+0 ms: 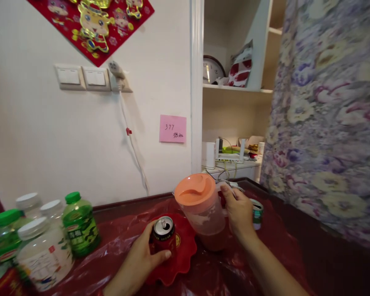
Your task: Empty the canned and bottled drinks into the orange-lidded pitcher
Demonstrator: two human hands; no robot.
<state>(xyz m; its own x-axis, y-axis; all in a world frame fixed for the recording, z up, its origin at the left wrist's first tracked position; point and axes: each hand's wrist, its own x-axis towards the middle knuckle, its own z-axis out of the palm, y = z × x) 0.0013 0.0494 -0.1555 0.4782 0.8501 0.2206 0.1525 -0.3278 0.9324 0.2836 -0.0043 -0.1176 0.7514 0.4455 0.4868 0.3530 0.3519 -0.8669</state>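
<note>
Pink note (172, 133) on wall (163, 82); floral curtain (327, 107) right.

We are observing a dark table (329, 250) across the lower frame, partly under a red plastic sheet (279, 250). We are noting green-capped bottles (80, 228) and white-capped bottles (45, 261) lower left, a scalloped red plate (168, 274) lower centre, an opened green can (257, 211) right of centre.

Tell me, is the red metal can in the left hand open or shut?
Open: the red metal can in the left hand has a dark hole in its silver top.
</note>
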